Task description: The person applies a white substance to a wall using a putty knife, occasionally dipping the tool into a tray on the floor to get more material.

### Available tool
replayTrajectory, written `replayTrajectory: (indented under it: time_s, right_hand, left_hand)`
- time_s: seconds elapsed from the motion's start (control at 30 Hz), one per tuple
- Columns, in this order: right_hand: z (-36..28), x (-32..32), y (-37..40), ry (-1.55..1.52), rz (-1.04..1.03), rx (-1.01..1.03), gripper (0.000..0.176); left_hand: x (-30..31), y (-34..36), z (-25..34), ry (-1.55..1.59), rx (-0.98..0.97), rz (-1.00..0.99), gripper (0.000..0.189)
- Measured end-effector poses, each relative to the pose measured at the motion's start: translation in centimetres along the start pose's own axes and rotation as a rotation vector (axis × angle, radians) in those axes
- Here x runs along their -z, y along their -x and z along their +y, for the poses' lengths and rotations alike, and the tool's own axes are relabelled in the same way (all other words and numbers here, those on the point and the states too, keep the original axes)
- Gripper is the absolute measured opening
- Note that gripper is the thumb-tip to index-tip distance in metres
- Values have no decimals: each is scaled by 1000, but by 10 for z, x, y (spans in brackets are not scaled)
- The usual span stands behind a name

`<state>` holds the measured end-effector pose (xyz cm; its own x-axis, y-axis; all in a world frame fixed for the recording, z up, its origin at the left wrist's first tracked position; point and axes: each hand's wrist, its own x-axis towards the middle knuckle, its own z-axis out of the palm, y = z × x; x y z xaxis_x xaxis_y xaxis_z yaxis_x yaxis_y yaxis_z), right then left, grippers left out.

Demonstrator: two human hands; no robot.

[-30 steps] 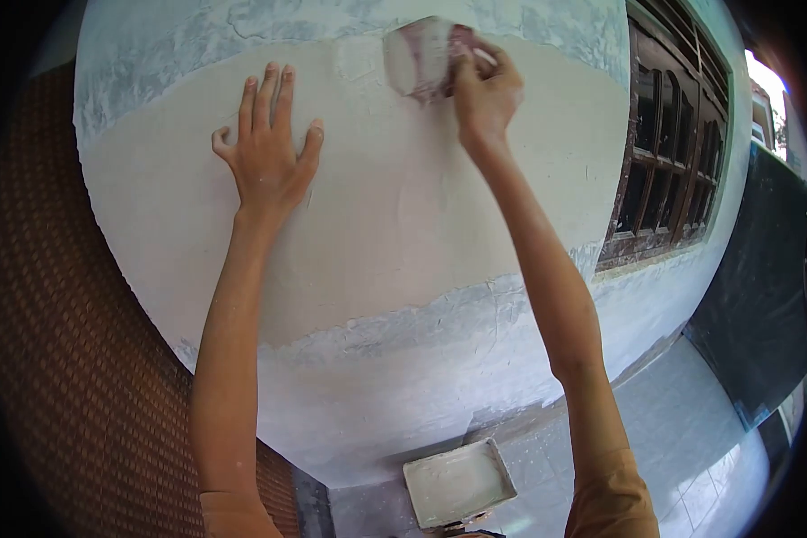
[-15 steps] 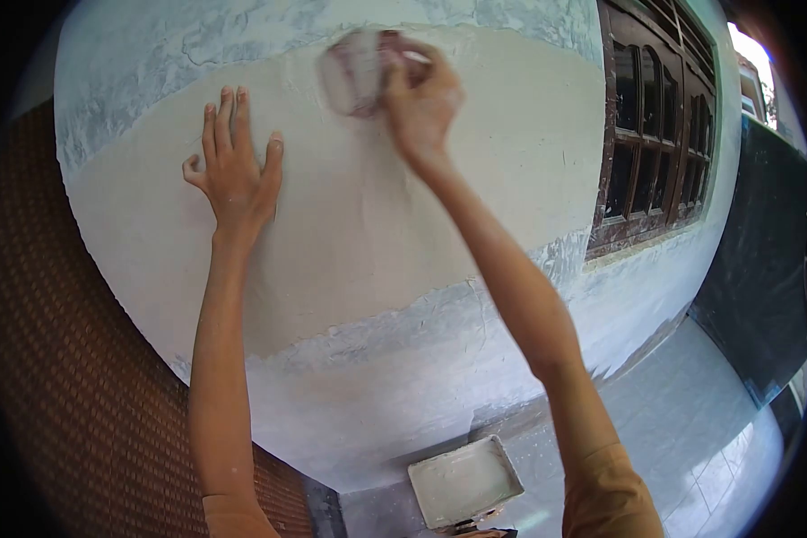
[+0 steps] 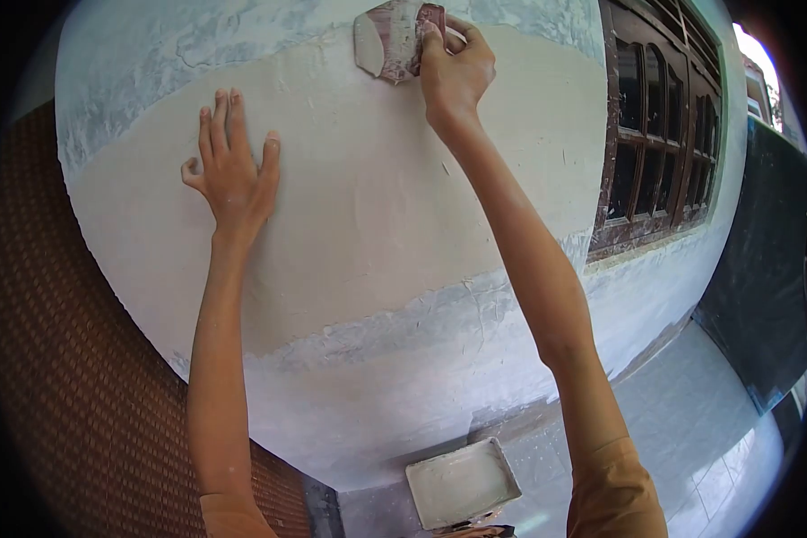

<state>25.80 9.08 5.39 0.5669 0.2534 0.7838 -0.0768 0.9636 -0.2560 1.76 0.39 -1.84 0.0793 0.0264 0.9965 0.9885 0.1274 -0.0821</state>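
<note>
My right hand [image 3: 459,76] grips a putty scraper [image 3: 394,40] by its dark red handle, high on the wall. Pale putty coats part of the scraper's wide blade, which is at the upper edge of a smooth putty band [image 3: 368,197]. Flat against the same band on the left rests my left hand [image 3: 231,175], fingers spread and holding nothing. Bluish-white, rougher wall [image 3: 350,403] shows above and below the putty.
A rectangular tray [image 3: 412,489] of putty stands on the tiled floor at the wall's foot. To the right is a brown wooden window [image 3: 646,134], with a dark panel [image 3: 762,269] beyond it. Brown woven material [image 3: 54,314] lines the left side.
My right hand has moved up and to the right with the scraper, whose blade now shows more clearly. The left hand has stayed in almost the same place on the wall.
</note>
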Motion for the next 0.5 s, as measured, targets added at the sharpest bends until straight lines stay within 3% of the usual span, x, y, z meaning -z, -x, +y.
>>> replayTrajectory:
  time_s: [0.1,0.17,0.23,0.33,0.37,0.43,0.5]
  right_hand:
    - [13,33,-36,258,68,75,27]
    - [29,64,-63,242,212,160,26]
    - [4,75,-59,-78,336,23,24]
    - [4,64,-38,-125,139,-17,31]
    - [14,50,-28,30,61,50,29]
    - [5,25,2,-146,-66,-50,24]
    - [4,23,10,33,-66,61,24]
  left_hand:
    - [2,1,0,-20,9,-32,69]
    - [4,4,-1,-14,4,-27,68]
    - [4,2,1,-10,3,-18,68]
    - [2,3,8,-8,33,-17,68]
    - [1,3,7,-26,31,0,68]
    - [-1,3,8,-47,37,5,68]
    - [0,2,6,-68,17,5,68]
